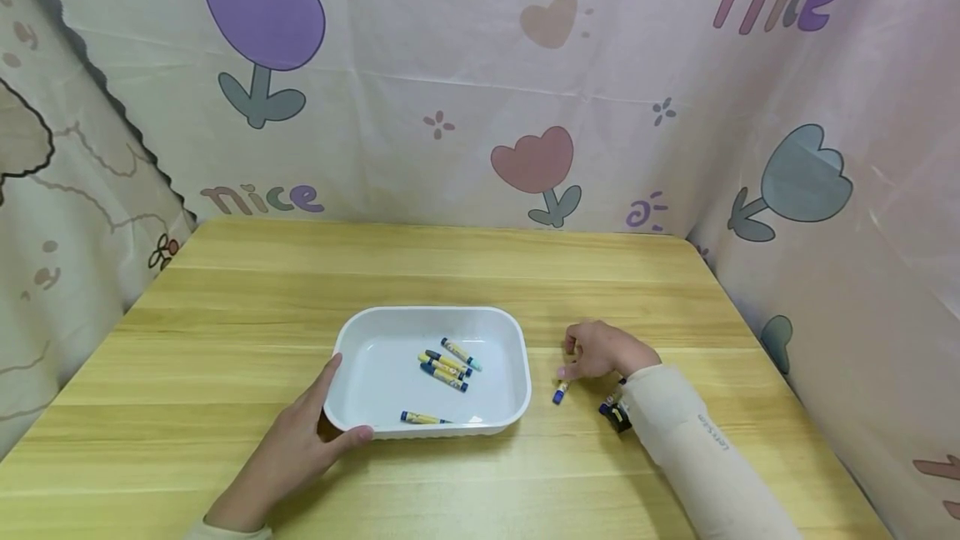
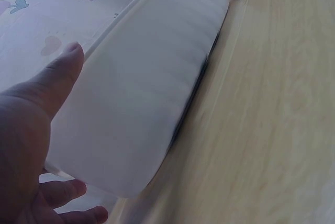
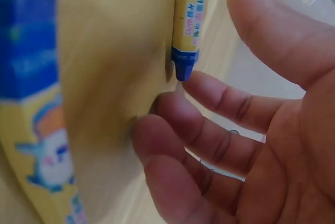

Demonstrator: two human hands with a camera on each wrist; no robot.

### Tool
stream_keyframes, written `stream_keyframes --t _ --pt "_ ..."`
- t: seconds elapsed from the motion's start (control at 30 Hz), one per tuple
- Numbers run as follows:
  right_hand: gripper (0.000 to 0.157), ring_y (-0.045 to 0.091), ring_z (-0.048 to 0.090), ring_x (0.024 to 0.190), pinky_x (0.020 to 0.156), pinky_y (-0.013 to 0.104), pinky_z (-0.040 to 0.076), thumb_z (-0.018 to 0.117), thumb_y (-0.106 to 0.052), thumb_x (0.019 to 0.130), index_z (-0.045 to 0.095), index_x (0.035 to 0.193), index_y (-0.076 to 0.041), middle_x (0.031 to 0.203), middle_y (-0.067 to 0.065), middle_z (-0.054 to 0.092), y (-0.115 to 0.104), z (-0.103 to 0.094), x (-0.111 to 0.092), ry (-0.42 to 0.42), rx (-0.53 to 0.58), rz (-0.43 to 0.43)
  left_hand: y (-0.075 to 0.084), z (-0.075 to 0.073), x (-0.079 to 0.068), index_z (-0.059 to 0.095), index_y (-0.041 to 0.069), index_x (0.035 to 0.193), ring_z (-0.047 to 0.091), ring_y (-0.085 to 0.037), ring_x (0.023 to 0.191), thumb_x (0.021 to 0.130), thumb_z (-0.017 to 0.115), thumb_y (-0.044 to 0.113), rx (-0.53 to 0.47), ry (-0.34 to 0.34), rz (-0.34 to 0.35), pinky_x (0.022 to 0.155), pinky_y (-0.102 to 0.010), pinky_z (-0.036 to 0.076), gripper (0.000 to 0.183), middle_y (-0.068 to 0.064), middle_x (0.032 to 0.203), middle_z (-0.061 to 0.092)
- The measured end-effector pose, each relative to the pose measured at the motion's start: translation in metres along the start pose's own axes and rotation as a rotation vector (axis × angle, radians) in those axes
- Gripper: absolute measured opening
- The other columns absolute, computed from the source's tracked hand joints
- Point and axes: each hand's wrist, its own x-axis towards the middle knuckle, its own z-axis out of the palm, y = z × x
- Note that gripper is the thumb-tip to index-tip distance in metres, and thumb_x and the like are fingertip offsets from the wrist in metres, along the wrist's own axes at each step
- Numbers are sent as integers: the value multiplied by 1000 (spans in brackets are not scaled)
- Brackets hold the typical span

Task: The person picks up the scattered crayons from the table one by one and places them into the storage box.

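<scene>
A white tray stands on the table with several yellow-wrapped crayons inside, most grouped near its middle. My left hand holds the tray's near left corner, thumb at the front wall and fingers along the left side. Right of the tray, my right hand reaches down to the table, palm and bent fingers apart. A yellow crayon with a blue end lies between thumb and fingers, its tip right at the fingertips. Closer to that wrist lies another blue-ended crayon, partly hidden by the sleeve in the head view.
The wooden table runs back to a patterned curtain, which also hangs along both sides. A small black device shows at the right wrist, below the cuff. The tray's wall rises beside the left hand.
</scene>
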Motion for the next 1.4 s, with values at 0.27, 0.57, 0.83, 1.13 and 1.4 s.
stream_keyframes --t 0.27,0.57,0.83,1.13,1.4 --pt "33 17 52 69 59 29 42 85 -31 75 59 82 -12 77 0 57 2 5 2 28 7 23 0 1 -1 15 3 155 37 -53 128 80 74 51 -3 3 6 97 -65 37 106 -33 147 32" --pt "16 16 53 66 59 29 44 76 -5 77 63 87 -9 74 2 56 0 3 7 66 60 -43 2 0 0 15 3 155 37 -53 129 81 74 52 -2 -3 -5 97 -66 37 106 -33 148 32" --pt "23 17 51 64 59 30 45 62 6 79 63 99 -3 75 3 54 -6 -10 12 100 100 -120 2 0 0 15 3 155 37 -54 128 81 74 51 -6 8 9 97 -66 36 106 -33 147 32" --pt "19 17 58 83 76 34 52 66 0 83 65 102 -1 89 2 62 -24 -27 17 161 101 -213 0 1 1 15 4 155 37 -54 128 80 74 51 -2 10 11 97 -66 36 106 -33 147 32" --pt "19 17 61 85 77 32 54 65 -2 87 66 105 1 91 3 65 -44 -37 17 178 103 -289 -2 0 0 15 5 155 38 -55 127 81 74 51 -1 12 10 97 -66 36 106 -33 147 32"
